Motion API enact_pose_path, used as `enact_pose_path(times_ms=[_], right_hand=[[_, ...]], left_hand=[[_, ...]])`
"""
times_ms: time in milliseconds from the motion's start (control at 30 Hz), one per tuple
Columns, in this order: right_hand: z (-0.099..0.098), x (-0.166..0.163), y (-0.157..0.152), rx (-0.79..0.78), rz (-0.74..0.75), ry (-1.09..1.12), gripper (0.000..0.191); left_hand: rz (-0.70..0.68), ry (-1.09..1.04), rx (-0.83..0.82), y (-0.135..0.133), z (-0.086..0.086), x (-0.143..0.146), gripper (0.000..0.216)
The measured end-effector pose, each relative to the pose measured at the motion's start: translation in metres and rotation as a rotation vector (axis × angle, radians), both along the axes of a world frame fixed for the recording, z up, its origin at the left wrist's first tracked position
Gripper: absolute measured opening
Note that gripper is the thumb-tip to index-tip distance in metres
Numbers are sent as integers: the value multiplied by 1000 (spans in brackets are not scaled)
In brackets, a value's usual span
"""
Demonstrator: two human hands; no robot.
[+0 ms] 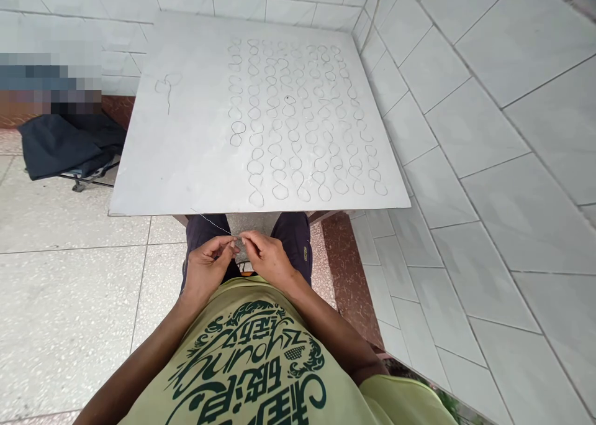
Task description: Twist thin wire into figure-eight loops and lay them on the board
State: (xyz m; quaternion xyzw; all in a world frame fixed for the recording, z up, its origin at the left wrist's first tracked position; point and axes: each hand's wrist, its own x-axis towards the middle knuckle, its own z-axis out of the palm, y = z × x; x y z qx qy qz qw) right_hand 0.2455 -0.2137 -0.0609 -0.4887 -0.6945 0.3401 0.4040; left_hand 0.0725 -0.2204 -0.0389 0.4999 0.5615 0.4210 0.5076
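Observation:
My left hand (207, 266) and my right hand (265, 254) meet over my lap, just below the near edge of a white board (186, 158). Both pinch a thin wire (212, 223) whose free end runs up and to the left toward the board's edge. The fingertips of the two hands nearly touch. On the board lie several rows of bent wire figure-eight loops (302, 120), filling its right half. One separate bent wire piece (166, 89) lies alone at the board's upper left.
A white tiled wall (488, 133) rises close on the right. At the left, a dark cloth (65, 145) lies over a low frame on the speckled floor (60, 276). My knees in dark trousers (293, 235) sit under the board.

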Motion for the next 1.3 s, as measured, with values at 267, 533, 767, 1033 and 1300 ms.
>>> enact_pose_path(times_ms=[267,533,767,1033,1300], right_hand=[[2,-5,-2,-56,-62,44,24],[-7,-10,-7,-19,-41,-41,23],[17,10,3,-5,-5,21,20],[30,23,36,-613,351,555,37],[17,2,29,-669,306,798,34]], left_hand=[[82,-273,-194,5,6,0,28],[154,-295,-175,3,2,8,23],[-32,-302,-235,8,2,-6,22],[-237,-512,-355,5,17,-9,20],[-255,-695,-450,-6,16,-2,16]])
